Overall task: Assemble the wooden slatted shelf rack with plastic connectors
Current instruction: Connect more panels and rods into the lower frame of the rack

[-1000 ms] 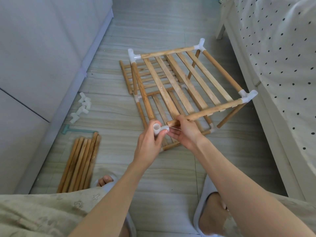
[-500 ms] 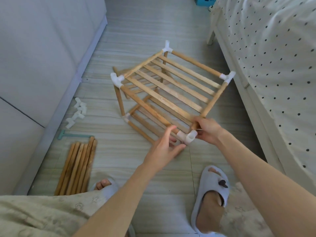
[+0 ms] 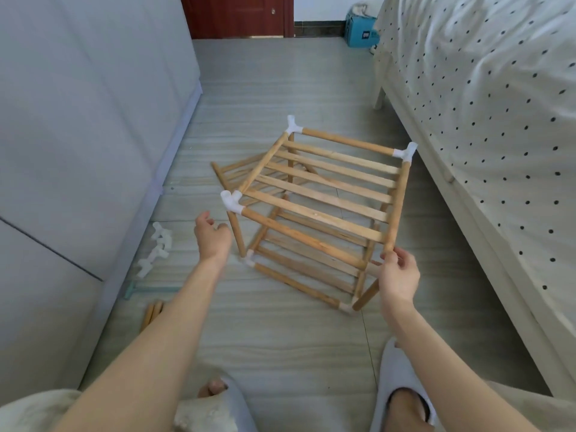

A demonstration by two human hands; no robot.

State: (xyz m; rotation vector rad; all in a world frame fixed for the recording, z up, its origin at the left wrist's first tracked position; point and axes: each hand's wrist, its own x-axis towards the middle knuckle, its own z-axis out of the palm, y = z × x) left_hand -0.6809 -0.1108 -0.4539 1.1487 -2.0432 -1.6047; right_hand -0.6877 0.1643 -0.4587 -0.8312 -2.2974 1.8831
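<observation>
Diff vs 0.5 s ago: left hand (image 3: 212,236) is off the rack's near corner and now hangs free just left of the rack (image 3: 324,207), fingers loosely curled, holding nothing. The white connector it was pushing on at that near corner is not visible now; the right hand (image 3: 397,277) sits at the corner and pinches the bare end of the right-side top rail, so whether a connector is seated there I can't tell. Rack itself has rotated and sits further from the camera than before.

Rack position: on the floor (image 3: 280,332), mid-room, two slatted tiers, white connectors (image 3: 232,201) on three top corners. A loose slatted panel (image 3: 237,174) lies flat on the floor behind the rack's left side.

Left of the rack: grey cabinet front (image 3: 78,135), then spare white connector pieces (image 3: 156,249) in a small cluster near the cabinet base, a pale green tool (image 3: 149,289) and loose wooden rods (image 3: 152,313) nearer the camera, partly hidden by the left forearm.

Behind the rack: dark red door (image 3: 237,15), teal box (image 3: 361,32).

Right of the rack: bed with dotted sheet (image 3: 486,104), close alongside.

Near the camera: grey slippers (image 3: 402,388) on both feet.
</observation>
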